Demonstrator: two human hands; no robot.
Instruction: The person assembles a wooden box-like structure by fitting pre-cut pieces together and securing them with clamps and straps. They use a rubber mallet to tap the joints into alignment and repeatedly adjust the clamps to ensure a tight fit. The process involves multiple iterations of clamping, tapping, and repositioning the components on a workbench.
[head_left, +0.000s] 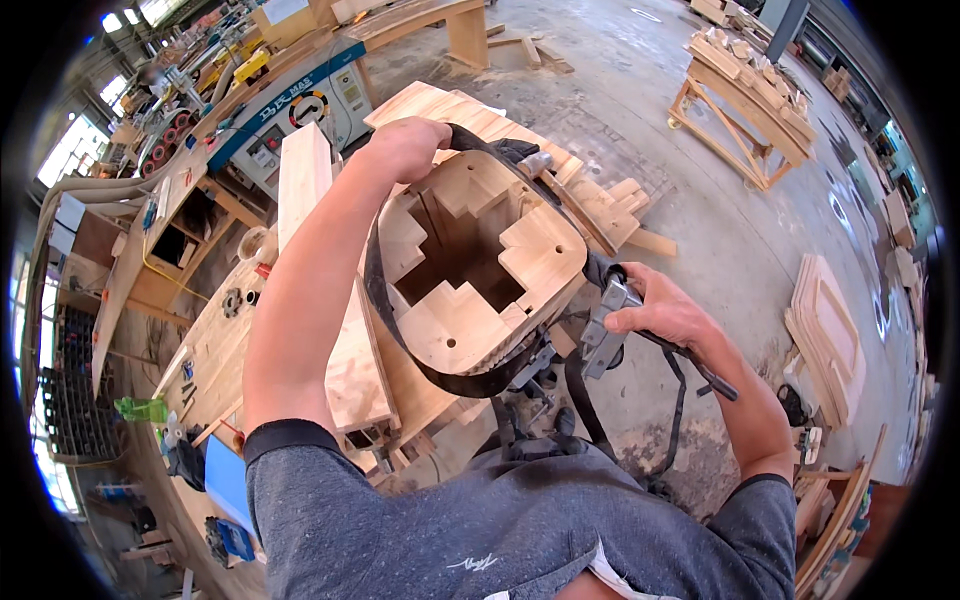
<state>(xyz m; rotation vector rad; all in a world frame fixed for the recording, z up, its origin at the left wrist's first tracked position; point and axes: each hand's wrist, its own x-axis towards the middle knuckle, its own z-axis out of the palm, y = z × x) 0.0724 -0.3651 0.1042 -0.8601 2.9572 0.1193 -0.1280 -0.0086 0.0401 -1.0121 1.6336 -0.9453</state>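
Note:
A hollow wooden column with rounded outer corners, stepped inner corners and small round holes stands in front of me. A wide black strap loops around it, slack along the near left side. My left hand is closed on the strap at the far left corner; its fingertips are partly hidden. My right hand grips a metal ratchet buckle beside the column's right side, thumb on top. Loose strap tails hang below that hand. Other metal clamp parts show against the near side.
The column rests among long timber boards on a workbench at left. A blue-fronted machine stands behind. At far right are a wooden trolley with wood pieces and stacked panels. More timber lies just beyond the column.

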